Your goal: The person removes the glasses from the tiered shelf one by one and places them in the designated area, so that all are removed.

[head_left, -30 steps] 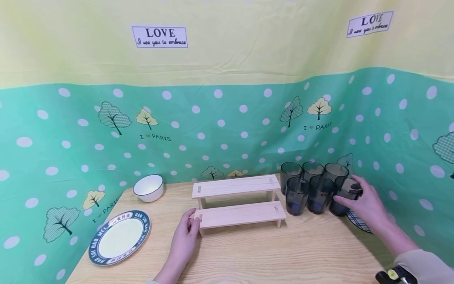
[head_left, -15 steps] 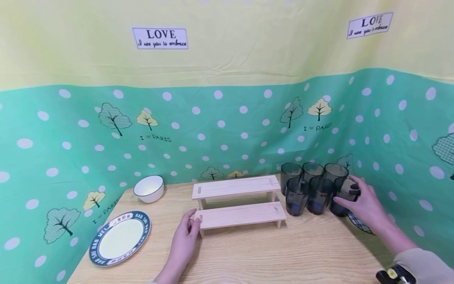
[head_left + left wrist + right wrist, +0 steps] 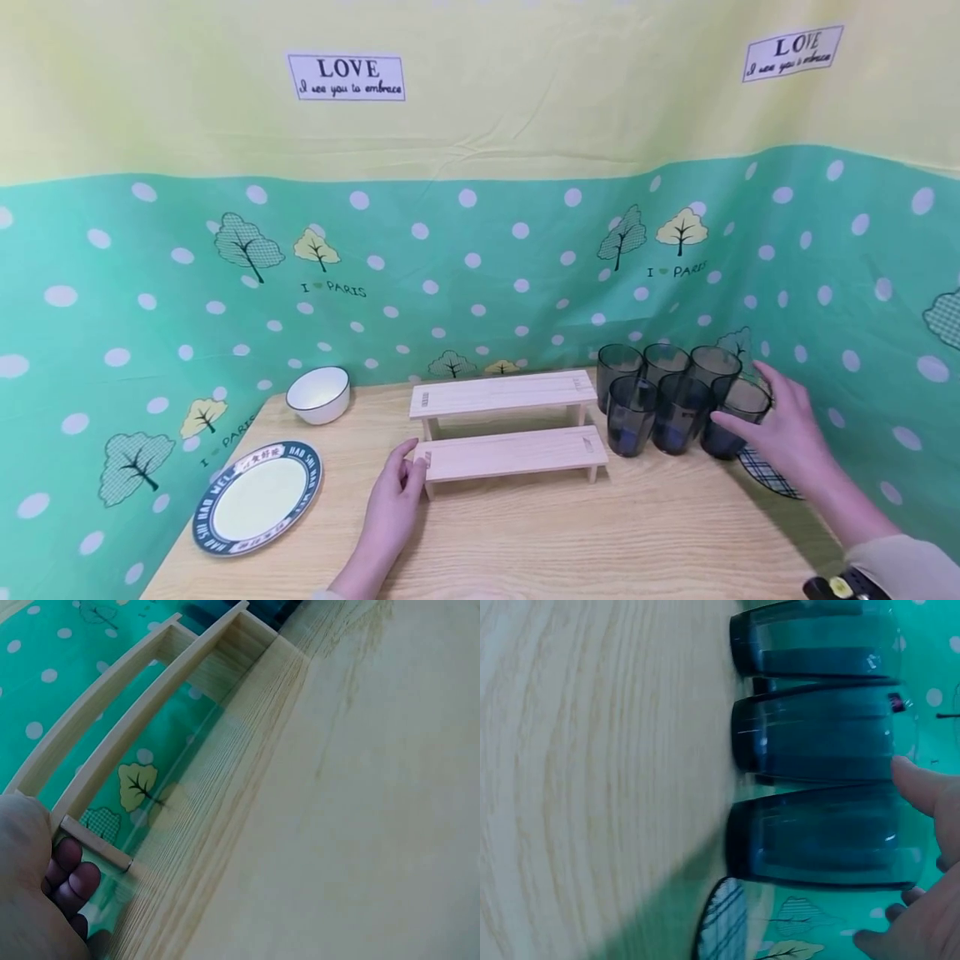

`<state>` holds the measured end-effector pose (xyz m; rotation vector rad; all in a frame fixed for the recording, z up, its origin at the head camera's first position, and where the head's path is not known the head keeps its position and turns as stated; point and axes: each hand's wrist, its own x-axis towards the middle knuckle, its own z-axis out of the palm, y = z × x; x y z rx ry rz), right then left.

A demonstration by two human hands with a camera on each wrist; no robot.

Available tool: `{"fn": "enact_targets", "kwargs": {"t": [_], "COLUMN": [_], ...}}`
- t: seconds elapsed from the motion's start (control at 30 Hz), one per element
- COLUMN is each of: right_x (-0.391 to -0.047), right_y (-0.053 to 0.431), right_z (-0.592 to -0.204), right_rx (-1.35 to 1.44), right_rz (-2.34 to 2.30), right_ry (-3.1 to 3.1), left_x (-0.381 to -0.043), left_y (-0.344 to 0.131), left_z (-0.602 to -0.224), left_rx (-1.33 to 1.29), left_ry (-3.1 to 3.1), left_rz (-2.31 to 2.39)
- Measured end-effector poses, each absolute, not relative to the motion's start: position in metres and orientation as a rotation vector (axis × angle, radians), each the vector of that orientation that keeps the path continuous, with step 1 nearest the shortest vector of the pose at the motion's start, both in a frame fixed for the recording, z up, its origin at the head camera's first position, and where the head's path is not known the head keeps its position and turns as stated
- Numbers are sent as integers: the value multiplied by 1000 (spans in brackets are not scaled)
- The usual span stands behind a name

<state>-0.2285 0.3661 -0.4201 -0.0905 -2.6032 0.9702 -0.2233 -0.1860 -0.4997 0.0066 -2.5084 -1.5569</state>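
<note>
My right hand is spread around the rim of the front right dark glass tumbler, thumb to the left, fingers to the right. The right wrist view shows my fingers standing off that tumbler, with the thumb tip near its upper end. It stands upright in a cluster of several tumblers, in two rows. My left hand holds the left end of the lower step of a pale two-tier wooden shelf. In the left wrist view, its fingers curl beside the shelf's leg.
At the left of the wooden table lies a white plate with a blue lettered rim. Behind it sits a white bowl. A green dotted cloth hangs close behind and along the sides.
The right hand's fingers have loosened and drawn back rightward from the front right tumbler, which stays put. The left hand keeps its place on the shelf. The head view has shifted slightly.
</note>
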Motion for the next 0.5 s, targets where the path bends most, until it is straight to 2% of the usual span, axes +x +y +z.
{"fn": "enact_targets", "kwargs": {"t": [0.5], "right_x": [-224], "right_y": [306], "right_z": [-389], "right_rx": [208], "right_rz": [705], "right_ry": [-2466], "left_x": [-229], "left_y": [-191], "left_z": [-490], "left_rx": [30], "left_ry": [-2529], "left_rz": [-1472]}}
